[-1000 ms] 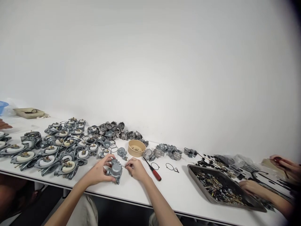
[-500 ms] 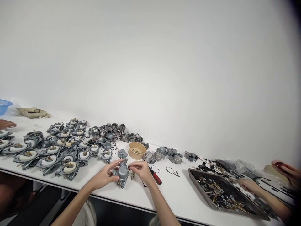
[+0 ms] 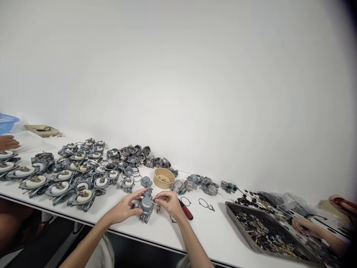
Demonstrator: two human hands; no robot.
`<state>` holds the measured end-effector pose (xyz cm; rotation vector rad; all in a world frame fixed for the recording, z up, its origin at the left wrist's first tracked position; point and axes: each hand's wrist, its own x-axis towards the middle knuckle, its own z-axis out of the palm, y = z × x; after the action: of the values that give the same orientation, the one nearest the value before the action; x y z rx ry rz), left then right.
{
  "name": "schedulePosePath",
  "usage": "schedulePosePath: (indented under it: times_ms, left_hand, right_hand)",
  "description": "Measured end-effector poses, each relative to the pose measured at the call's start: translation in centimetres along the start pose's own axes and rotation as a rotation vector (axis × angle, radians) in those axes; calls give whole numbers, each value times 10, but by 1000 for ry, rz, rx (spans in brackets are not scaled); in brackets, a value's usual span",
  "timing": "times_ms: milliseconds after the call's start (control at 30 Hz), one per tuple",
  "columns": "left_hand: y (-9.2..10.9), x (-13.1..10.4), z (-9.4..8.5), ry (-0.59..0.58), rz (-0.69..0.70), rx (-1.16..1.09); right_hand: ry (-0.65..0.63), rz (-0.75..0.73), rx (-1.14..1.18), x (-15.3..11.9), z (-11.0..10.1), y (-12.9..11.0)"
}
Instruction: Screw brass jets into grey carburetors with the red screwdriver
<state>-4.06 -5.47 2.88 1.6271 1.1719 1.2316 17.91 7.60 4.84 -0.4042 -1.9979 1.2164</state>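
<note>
- Seems, as a judgement, to be mid-fitting or mid-adjusting at the side of the grey metal housing [image 3: 146,204], resting on the white table [image 3: 205,232], nearer than the tan tub [image 3: 164,183] and slightly to its left.
- Calls for, by the look of it, a steady housing and fine fingertip control, with the slim piece [image 3: 154,202] lined up to the housing's side.
- Held in the left hand [image 3: 122,210], nearer and left of the tub: fingers moderately open and curved around the housing, thumb against its near side.
- Nearly closed at the tips in the right hand [image 3: 170,204], just nearer than the tub, pinching the slim piece beside the housing; cannot tell how far in, or whether being turned.
- Lying nearer and right of the tub: a red-handled screwdriver [image 3: 187,213], partly hidden by the right hand, out of any grip.
</note>
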Motion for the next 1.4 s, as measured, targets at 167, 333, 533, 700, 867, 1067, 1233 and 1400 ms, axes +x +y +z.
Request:
schedulePosePath:
  times_ms: [167,333,533,700,867,1067,1233,1400]
  left_hand:
    - [2,-1,0,2,-27,5]
    - [7,-2,1,4,-28,30]
    - [13,-1,2,-10,-22,-1]
    - [11,0,2,-24,-17,-39]
    - [6,1,2,-15,-19,-52]
    - [4,2,1,-10,-24,-39]
    - [7,1,2,-1,-25,-36]
    - [5,1,2,-7,-20,-65]
  right_hand:
    - [-3,-9,-15,-2,-1,-4]
    - [-16,-23,-35,-3,-2,-5]
    - [-7,-9,-37,-3,-1,-16]
    - [-8,-17,-54,-2,1,-23]
    - [-8,7,-18,-3,2,-24]
    - [-5,28,-27,-3,2,-24]
    - [-19,14,-10,-3,2,-19]
    - [-70,-13,-15,-3,2,-14]
